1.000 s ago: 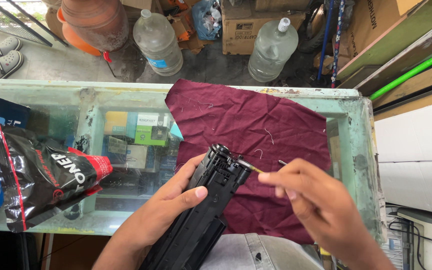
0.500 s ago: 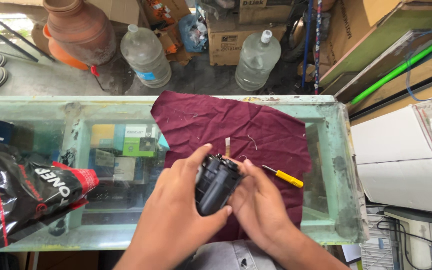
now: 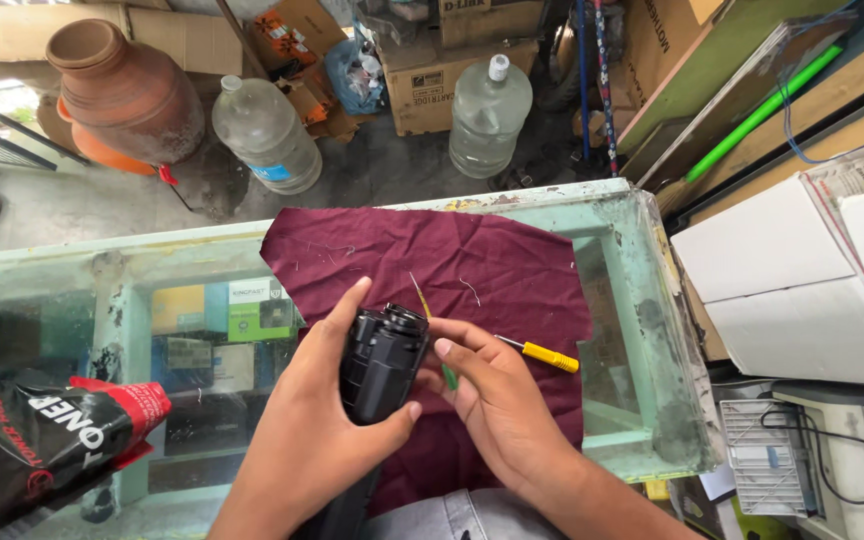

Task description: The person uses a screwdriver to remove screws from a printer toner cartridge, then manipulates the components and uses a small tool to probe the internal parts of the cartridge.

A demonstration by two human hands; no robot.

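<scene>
Both hands (image 3: 312,440) and forearms bare; grey garment (image 3: 452,515) below.

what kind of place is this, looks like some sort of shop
Probably a small printer or toner refill and repair shop. The left hand and right hand hold a black toner cartridge over a glass display counter, with a black and red toner bag beside it and cardboard boxes behind.

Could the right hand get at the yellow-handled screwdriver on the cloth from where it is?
Probably yes. The yellow-handled screwdriver lies free on the maroon cloth, beside the right hand, with nothing between them. That hand is steadying the black toner cartridge, so it would have to let go.
</scene>
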